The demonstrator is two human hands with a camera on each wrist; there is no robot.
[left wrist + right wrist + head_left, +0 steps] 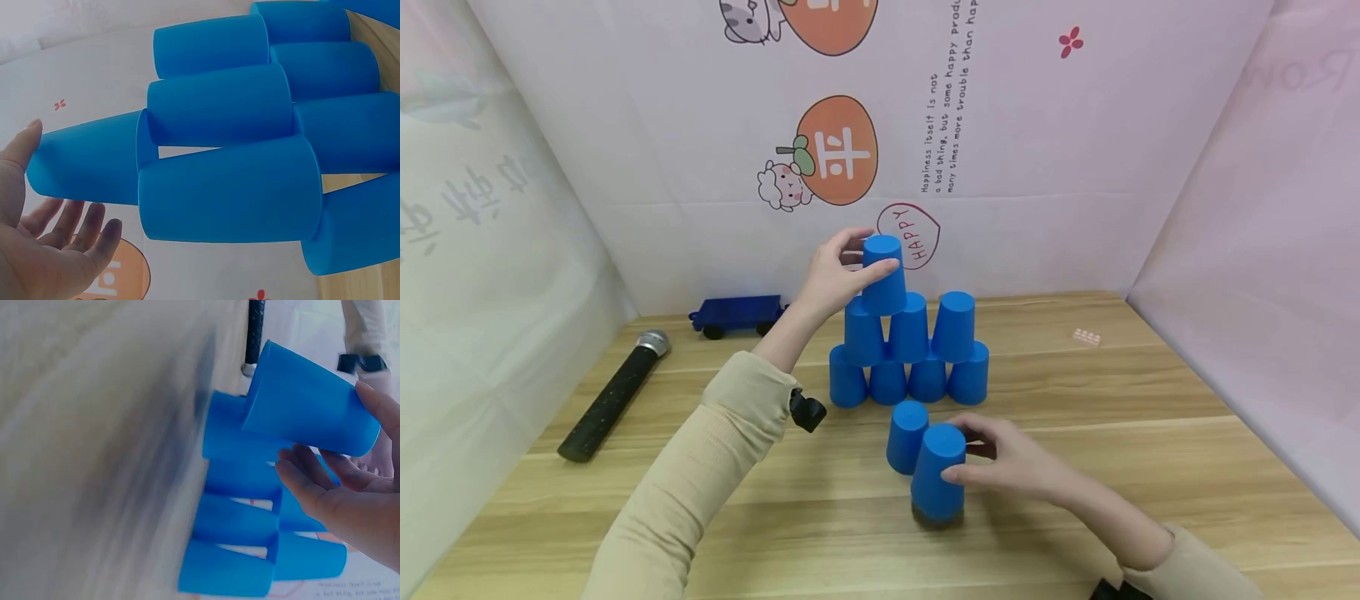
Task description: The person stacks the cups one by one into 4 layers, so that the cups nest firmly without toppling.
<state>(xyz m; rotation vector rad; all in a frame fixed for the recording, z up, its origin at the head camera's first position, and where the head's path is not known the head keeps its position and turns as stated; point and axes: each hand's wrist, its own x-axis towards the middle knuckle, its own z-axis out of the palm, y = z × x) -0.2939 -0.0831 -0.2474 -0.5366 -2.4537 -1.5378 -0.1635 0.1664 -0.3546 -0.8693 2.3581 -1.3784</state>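
Observation:
Blue cups stand upside down in a stack: a bottom row of several, with an end cup at the left, and three above, including a right-hand cup. Over the left part of that upper row, my left hand grips a blue cup between thumb and fingers, its rim right at the tops of the cups below. In front of the stack, my right hand holds another upside-down blue cup, raised over the table with a dark shadow under it. A single cup stands just behind it.
A black microphone lies on the wooden table at the left. A dark blue toy wagon stands at the back, near the printed white backdrop. One small pale brick lies at the back right.

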